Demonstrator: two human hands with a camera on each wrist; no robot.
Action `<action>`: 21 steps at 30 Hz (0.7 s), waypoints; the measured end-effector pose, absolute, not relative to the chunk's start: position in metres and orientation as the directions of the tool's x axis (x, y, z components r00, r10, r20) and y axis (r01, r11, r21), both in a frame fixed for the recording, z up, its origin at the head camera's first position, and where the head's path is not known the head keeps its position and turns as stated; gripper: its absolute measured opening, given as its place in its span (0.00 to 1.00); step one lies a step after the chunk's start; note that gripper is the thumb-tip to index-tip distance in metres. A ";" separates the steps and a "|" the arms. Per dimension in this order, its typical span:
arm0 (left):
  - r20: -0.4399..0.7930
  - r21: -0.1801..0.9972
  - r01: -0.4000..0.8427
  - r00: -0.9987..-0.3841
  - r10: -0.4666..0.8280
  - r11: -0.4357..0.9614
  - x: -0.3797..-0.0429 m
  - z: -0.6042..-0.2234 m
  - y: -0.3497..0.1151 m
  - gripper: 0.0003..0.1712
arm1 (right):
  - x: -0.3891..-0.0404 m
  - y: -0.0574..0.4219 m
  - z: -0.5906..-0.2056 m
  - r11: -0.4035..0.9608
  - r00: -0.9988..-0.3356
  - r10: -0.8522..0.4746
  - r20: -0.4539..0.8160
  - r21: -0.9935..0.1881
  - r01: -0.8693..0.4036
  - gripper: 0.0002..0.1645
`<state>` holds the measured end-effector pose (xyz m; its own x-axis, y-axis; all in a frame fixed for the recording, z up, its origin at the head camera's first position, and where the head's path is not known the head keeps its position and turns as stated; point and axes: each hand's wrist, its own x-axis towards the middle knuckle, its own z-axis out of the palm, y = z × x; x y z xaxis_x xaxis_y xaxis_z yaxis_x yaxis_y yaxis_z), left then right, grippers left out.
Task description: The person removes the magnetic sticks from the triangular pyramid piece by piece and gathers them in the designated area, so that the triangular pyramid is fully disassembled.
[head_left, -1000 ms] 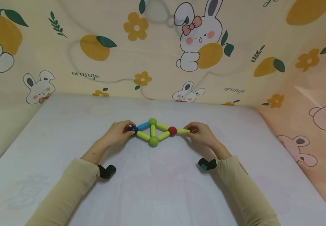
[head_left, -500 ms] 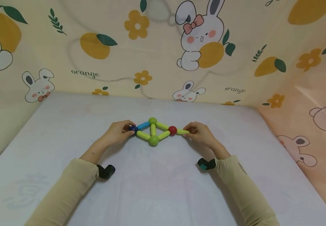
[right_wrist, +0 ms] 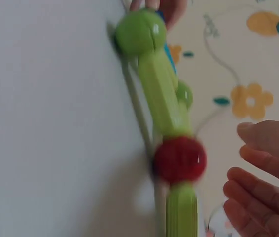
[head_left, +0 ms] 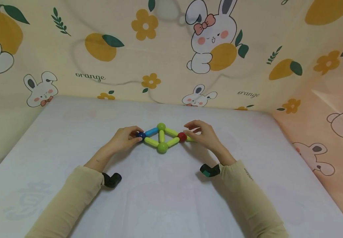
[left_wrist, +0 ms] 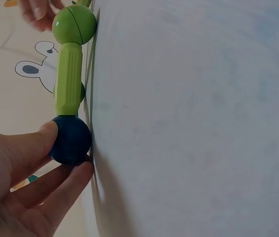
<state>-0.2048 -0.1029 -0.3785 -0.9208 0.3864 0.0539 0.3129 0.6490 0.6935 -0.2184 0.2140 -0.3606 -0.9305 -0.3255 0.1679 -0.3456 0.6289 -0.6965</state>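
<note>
A flat diamond of ball-and-rod building pieces lies on the table. Its dark blue ball (head_left: 142,136) is pinched between the thumb and fingers of my left hand (head_left: 123,140). From there a blue rod (head_left: 152,132) runs to the far green ball (head_left: 161,127), and a lime rod (left_wrist: 69,79) to the near green ball (head_left: 162,147). Another lime rod joins the two green balls. At the right corner sits a red ball (right_wrist: 180,159), from which one more lime rod (right_wrist: 182,212) sticks out. My right hand (head_left: 205,134) hovers beside the red ball, fingers parted and apart from it in the right wrist view.
The white table surface (head_left: 159,198) spreads around the pieces. Behind it and at both sides hangs a cream cloth (head_left: 115,19) printed with rabbits and oranges. A small black wrist camera (head_left: 112,180) sits at the left cuff, another (head_left: 210,170) at the right.
My right hand has let go of the end of the outer lime rod and moved left and up to the red ball. My left hand keeps its pinch on the dark blue ball.
</note>
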 end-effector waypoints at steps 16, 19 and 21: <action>0.072 0.686 0.328 -0.919 0.389 0.649 -0.203 -0.377 -0.100 0.16 | -0.216 0.150 -0.365 0.515 -0.878 -0.427 0.215 -0.740 -0.432 0.16; 0.081 0.691 0.331 -0.919 0.387 0.642 -0.203 -0.378 -0.101 0.16 | -0.215 0.140 -0.369 0.511 -0.868 -0.458 0.193 -0.742 -0.434 0.16; 0.088 0.694 0.338 -0.916 0.391 0.635 -0.203 -0.378 -0.102 0.16 | -0.214 0.135 -0.371 0.522 -0.863 -0.473 0.174 -0.734 -0.434 0.17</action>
